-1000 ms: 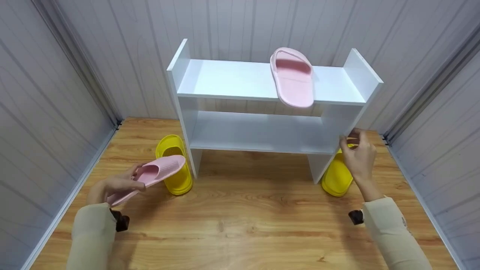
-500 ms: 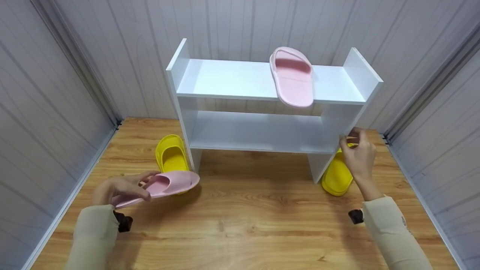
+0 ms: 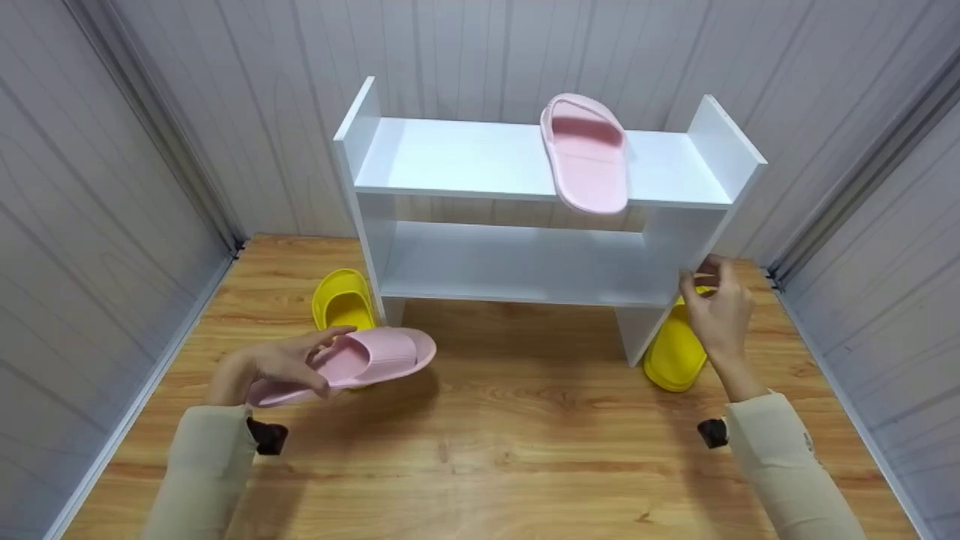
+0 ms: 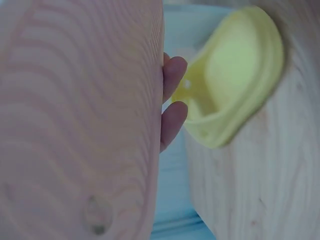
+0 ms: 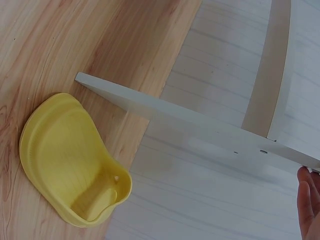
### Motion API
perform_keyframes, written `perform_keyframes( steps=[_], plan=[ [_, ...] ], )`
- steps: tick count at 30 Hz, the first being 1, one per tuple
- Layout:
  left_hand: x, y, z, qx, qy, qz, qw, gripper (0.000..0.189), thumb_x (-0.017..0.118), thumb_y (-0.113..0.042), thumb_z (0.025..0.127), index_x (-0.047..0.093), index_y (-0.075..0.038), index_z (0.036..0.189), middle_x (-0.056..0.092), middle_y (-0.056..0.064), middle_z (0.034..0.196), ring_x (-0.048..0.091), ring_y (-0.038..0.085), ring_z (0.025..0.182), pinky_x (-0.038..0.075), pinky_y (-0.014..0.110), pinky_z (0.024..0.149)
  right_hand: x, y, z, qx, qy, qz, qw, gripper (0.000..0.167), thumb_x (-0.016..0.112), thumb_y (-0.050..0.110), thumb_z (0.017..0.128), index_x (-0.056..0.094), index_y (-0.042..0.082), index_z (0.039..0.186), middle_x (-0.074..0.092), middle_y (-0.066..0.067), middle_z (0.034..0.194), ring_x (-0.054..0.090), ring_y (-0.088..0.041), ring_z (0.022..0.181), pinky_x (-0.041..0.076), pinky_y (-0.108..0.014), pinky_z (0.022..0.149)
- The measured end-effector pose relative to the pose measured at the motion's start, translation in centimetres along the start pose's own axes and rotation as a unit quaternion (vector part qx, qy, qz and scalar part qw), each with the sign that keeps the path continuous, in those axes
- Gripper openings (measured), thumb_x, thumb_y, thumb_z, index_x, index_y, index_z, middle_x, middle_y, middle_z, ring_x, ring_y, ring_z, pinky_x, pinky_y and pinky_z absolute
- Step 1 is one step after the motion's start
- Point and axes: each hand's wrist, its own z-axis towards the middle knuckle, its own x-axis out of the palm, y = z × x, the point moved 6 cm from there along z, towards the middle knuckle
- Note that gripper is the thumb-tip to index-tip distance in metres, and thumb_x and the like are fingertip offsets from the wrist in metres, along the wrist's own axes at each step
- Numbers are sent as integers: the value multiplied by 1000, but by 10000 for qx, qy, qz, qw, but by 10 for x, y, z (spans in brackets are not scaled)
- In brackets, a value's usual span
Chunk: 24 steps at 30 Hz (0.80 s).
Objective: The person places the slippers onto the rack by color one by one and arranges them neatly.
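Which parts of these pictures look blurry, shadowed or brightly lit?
Left wrist: hazy, with the held pink, rounded, plastic-looking slipper and the yellow, plastic-looking slipper beyond it both soft; head: sharper, with a shadow on the brown wood-grain floor below the held slipper, and the white flat-board rack brightest along its top shelf; right wrist: fairly clear, colours muted.

From where I stand, 3 pale grey panelled walls (image 3: 465, 45) enclose the space, faintly streaked like wood and lined with darker upright seams. Grey strips (image 3: 159, 124) run up the 2 far corners; pale trim (image 3: 148, 382) edges the honey-brown wood-grain floor (image 3: 525, 480) (it catches a soft sheen). A white 2-shelf rack (image 3: 510, 262) stands near the back.
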Motion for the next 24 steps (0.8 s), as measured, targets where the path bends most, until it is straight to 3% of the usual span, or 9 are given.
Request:
perform_keyframes(
  steps=[5,9,16,24],
  plan=[
    [2,-19,3,362,-171,390,9984,100,75,-23,67,8,-17,142,2,24,141,4,43,124,2,62,93,0,-1,0,41,2,10,10000,27,63,15,80,55,-6,95,63,-15,85,60,-25,69,38,-7,56],
    [3,-32,5,666,-323,624,9953,103,74,-24,67,3,-9,141,2,24,141,6,42,124,3,60,95,0,-1,0,21,8,-17,10000,27,63,15,80,55,-6,96,63,-15,85,61,-26,70,38,-6,56],
    [6,-50,5,1036,-680,1088,9863,100,71,-29,68,5,-5,140,10,23,139,19,38,118,12,57,96,0,-1,0,-11,0,-23,10000,27,63,14,80,55,-6,96,63,-15,85,61,-27,70,38,-6,56],
    [15,-73,-2,1572,-698,1013,9799,100,73,-28,68,7,-10,140,14,19,136,22,35,116,17,54,95,-1,1,0,-126,-109,-31,9999,26,62,14,80,56,-6,95,63,-15,83,61,-28,68,38,-6,56]
  ],
)
